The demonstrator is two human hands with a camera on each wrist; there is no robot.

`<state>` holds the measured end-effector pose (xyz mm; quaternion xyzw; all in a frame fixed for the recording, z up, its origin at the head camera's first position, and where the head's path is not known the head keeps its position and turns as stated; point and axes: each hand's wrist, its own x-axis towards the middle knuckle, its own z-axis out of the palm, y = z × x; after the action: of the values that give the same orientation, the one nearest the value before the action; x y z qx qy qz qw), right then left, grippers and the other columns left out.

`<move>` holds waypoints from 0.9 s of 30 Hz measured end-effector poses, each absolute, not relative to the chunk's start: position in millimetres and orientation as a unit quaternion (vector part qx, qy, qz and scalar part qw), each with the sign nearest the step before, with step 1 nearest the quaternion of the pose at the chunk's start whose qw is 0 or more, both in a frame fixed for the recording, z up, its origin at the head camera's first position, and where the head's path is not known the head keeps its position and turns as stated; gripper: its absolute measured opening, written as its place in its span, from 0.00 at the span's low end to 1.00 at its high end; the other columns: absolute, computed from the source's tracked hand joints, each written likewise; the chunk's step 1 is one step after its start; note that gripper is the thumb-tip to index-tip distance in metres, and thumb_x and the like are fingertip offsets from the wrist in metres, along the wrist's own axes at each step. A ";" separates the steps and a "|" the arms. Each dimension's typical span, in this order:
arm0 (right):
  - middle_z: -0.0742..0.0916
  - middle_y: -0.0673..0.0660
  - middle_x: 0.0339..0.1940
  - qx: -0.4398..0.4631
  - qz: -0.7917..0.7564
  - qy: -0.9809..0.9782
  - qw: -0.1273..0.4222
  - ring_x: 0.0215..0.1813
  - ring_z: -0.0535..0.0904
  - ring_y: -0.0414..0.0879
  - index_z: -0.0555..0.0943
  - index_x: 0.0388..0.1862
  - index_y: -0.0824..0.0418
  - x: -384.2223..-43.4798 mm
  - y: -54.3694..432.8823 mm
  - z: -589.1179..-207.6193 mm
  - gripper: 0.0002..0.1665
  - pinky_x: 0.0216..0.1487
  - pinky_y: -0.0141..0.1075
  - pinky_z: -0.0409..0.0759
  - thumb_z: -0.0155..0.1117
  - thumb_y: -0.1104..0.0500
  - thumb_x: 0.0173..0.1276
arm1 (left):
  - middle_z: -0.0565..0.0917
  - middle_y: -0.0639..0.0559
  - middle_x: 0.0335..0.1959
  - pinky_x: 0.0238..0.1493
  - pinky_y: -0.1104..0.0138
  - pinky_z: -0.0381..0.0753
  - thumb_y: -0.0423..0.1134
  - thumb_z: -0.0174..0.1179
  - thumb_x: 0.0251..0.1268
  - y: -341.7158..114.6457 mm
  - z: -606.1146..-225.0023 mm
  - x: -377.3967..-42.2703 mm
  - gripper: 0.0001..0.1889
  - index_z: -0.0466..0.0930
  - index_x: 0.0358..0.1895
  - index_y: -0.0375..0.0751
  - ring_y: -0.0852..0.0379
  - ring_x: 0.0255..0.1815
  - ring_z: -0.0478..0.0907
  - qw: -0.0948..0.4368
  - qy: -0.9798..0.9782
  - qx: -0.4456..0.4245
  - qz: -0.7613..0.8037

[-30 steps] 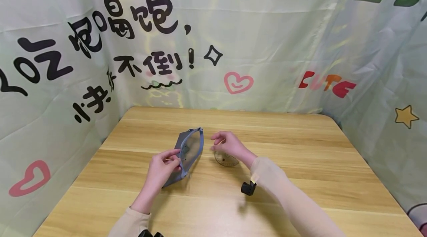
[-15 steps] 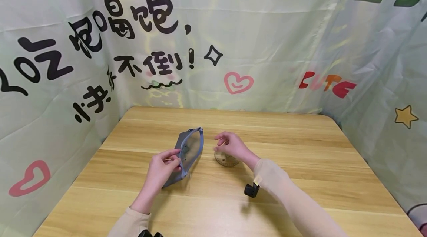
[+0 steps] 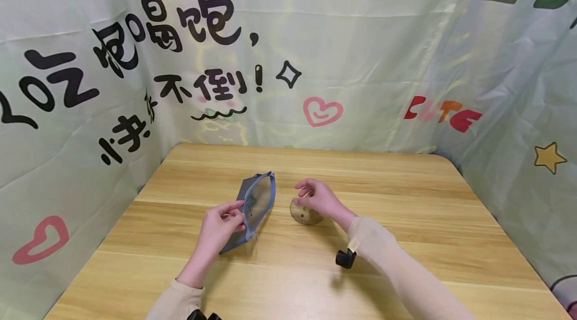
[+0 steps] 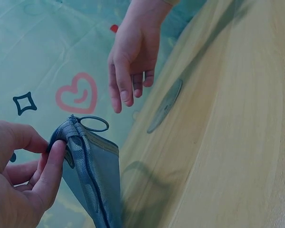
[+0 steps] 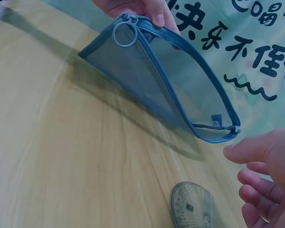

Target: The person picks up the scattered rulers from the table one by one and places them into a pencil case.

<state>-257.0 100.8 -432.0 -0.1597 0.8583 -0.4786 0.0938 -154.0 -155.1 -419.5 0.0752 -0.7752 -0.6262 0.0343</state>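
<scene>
My left hand [image 3: 220, 225] pinches the edge of a blue zippered mesh pouch [image 3: 245, 190] between thumb and fingers. The pouch stands tilted on the table with its mouth spread apart, facing right; a ring-shaped zipper pull [image 5: 125, 35] hangs near the pinched end in the right wrist view. To its right, a round clear protractor [image 3: 304, 216] with printed markings lies flat. Over that protractor hovers my right hand [image 3: 320, 199], fingers loosely bent and holding nothing, covering the protractor's far edge in the head view.
Both hands work above a light wood-grain table [image 3: 387, 185]. A printed fabric curtain [image 3: 360, 59] hangs along the table's back and sides. Black wrist cameras are strapped on, the right one [image 3: 345, 258] hanging below the sleeve.
My right hand has drifted slightly right, away from the pouch's mouth and farther over the protractor. The left hand, the pouch and the protractor stay where they were.
</scene>
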 end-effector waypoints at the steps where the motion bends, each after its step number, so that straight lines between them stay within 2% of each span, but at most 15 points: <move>1: 0.84 0.61 0.43 -0.160 -0.478 0.859 0.094 0.39 0.79 0.45 0.78 0.57 0.67 -256.8 101.2 -432.1 0.25 0.38 0.30 0.79 0.71 0.62 0.61 | 0.79 0.47 0.32 0.34 0.73 0.89 0.26 0.60 0.61 -155.0 -419.7 -154.1 0.20 0.79 0.58 0.29 0.62 0.29 0.81 0.035 -0.774 0.076 -0.627; 27: 0.83 0.59 0.42 -0.160 -0.465 0.868 0.067 0.41 0.78 0.45 0.78 0.57 0.66 -250.1 108.5 -452.1 0.28 0.45 0.32 0.80 0.74 0.62 0.58 | 0.79 0.49 0.29 0.33 0.72 0.88 0.25 0.60 0.61 -156.3 -418.4 -153.9 0.20 0.79 0.58 0.27 0.63 0.26 0.81 0.034 -0.773 0.073 -0.630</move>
<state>-250.1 108.5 -452.1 -0.1596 0.8681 -0.4652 0.0667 -153.9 -156.3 -418.4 0.0727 -0.7727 -0.6297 0.0336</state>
